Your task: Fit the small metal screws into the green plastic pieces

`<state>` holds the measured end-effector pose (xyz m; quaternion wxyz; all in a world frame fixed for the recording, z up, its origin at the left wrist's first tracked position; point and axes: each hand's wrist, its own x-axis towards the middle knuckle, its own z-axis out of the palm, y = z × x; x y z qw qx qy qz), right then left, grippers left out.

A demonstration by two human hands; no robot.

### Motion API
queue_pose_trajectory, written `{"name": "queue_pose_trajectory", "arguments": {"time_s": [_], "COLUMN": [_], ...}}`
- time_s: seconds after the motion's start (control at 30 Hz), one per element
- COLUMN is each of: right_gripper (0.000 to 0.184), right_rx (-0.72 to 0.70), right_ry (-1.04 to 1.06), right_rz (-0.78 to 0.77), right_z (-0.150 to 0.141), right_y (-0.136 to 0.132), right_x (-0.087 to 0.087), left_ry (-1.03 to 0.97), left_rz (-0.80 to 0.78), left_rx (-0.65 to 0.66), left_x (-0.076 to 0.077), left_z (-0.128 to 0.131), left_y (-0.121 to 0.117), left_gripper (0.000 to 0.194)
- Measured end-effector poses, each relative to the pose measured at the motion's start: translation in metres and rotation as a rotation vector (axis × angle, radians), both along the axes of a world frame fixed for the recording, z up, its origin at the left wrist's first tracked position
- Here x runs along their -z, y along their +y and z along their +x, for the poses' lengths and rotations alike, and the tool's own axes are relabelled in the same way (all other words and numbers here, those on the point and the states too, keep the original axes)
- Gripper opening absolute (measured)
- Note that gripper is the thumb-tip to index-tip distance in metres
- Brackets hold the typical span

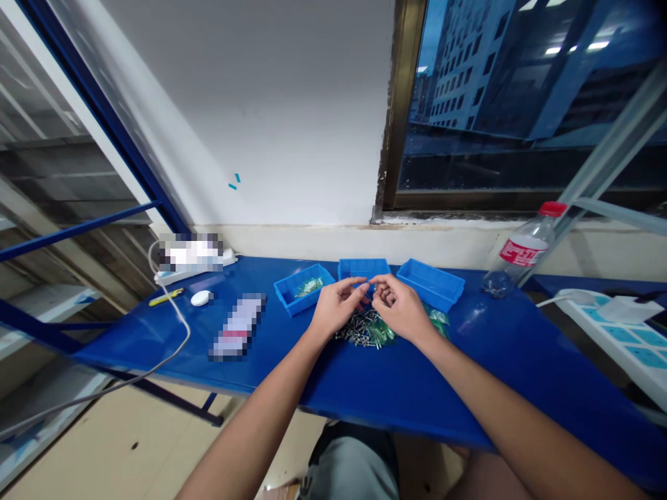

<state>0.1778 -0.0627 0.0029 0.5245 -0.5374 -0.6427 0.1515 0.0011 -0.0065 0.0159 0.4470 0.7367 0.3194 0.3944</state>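
My left hand (338, 304) and my right hand (400, 305) meet over a pile of small silvery metal pieces (359, 332), screws or rivets by their look. Fingers and thumbs are drawn together on both hands, their tips nearly touching. Whatever lies between them is too small to make out. Green clear plastic (439, 319) lies among and beside the pieces, partly under my right hand. Behind my hands stands a blue bin (363, 265), partly hidden by my fingers. A left blue bin (285, 295) holds small pale-green pieces. A right blue bin (435, 283) sits beyond my right hand.
On the blue table (438, 403), a blurred flat item (238, 328), a white oval object (201, 298) and a yellow cutter (167, 297) lie left. A cable (182, 333) crosses the left edge. A red-capped bottle (524, 250) and a power strip (620, 323) stand right.
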Motion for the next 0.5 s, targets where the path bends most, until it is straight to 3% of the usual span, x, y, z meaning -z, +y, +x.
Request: {"name": "queue_pose_trajectory", "arguments": {"time_s": [0.13,0.33,0.5], "right_gripper": [0.011,0.017,0.014], "right_rx": [0.012,-0.032,0.016], "right_ry": [-0.064,-0.077,-0.036], "right_rz": [0.021,-0.041,-0.044], "right_z": [0.003,0.004,0.004], "right_y": [-0.001,0.002,0.001], "right_x": [-0.001,0.003,0.000], "left_ry": [0.044,-0.095,-0.026], "left_rz": [0.019,-0.060,0.061], "left_rx": [0.088,0.049,0.011], "left_x": [-0.001,0.008,0.008], "left_z": [0.000,0.001,0.000], "left_y": [-0.002,0.007,0.005], "left_gripper": [0.038,0.034,0.046]}}
